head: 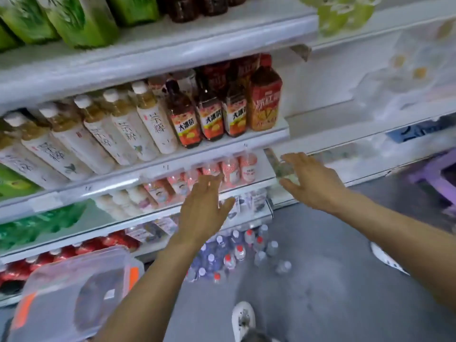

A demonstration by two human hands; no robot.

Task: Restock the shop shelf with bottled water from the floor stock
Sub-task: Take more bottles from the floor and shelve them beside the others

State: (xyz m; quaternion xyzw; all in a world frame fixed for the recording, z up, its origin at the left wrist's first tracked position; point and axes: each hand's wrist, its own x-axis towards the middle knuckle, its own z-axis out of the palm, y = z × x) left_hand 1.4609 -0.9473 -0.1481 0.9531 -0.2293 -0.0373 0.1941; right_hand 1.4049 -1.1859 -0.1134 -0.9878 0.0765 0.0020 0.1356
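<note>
At shelf (246,187) edge, shelving stock: left hand (202,208) fingers spread, empty; right hand (313,181) fingers round a blurred water bottle (282,167). Next, seat it upright.

1. A clear thing (283,169) between the thumb and fingers of the right hand (312,181) is smeared. Whether it is a bottle, or is gripped, cannot be told.
2. The left hand (204,208) covers part of the pink bottles (237,166).
3. The floor bottles (237,253) are blurred and their labels too small to read. The left forearm hides the cluster's left side.
4. The right shelves (407,82) are washed out, and their goods cannot be made out.
5. A clear box (74,292) is cut by the bottom edge.
6. Green packs (81,21) are cut by the top edge.
7. One shoe (243,319) runs off the bottom, and another (387,260) is partly behind the right forearm.
8. A purple stool (434,176) is cut by the right edge.
</note>
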